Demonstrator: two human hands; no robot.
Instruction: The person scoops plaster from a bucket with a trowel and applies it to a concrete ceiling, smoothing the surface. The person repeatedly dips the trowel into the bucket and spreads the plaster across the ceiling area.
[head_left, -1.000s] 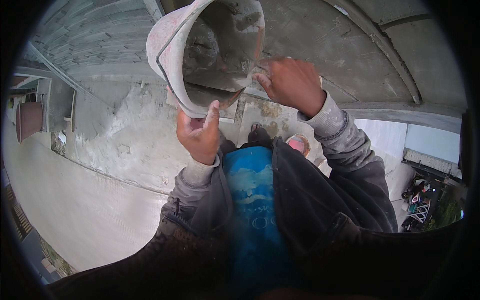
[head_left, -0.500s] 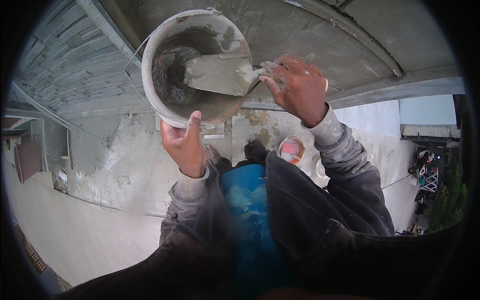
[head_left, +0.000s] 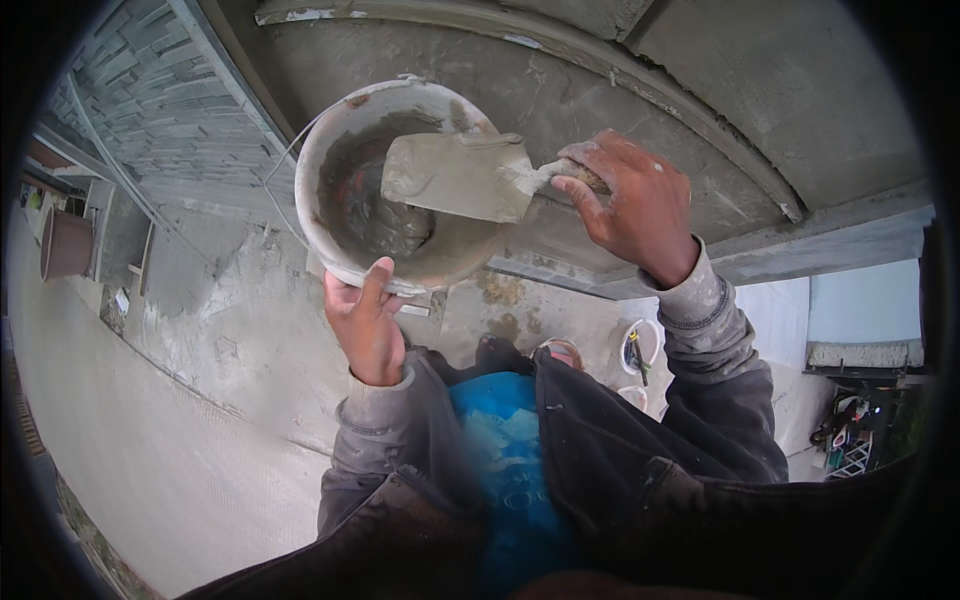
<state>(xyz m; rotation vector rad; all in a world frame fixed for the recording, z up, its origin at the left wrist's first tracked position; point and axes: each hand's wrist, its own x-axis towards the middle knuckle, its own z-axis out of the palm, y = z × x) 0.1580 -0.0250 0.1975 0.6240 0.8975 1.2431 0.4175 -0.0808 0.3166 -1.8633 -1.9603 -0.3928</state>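
My left hand [head_left: 366, 325] grips the near side of a whitish bucket [head_left: 313, 205], thumb over the rim and the other fingers underneath. Wet grey mortar [head_left: 398, 228] lies in the bucket, which tilts so that its inside shows. The fingers of my right hand [head_left: 640, 200] are wrapped round the handle of a trowel [head_left: 460, 175]. Its broad blade, coated with grey mortar, is level above the bucket's mouth and reaches past the right rim. A thin wire bail [head_left: 268, 180] hangs at the bucket's left.
Ahead stands a grey plastered wall [head_left: 720, 80] with a curved raised moulding [head_left: 690, 95]. Stone-strip cladding [head_left: 160, 100] covers the left wall. Below on the concrete floor [head_left: 240, 350] are a white pail [head_left: 640, 345] with tools and a reddish container [head_left: 562, 352]. A brown planter [head_left: 66, 243] stands far left.
The trowel has risen out of the bucket and shifted right, bearing mortar. The bucket sits lower in view, and more of the moulding and the floor pail shows.
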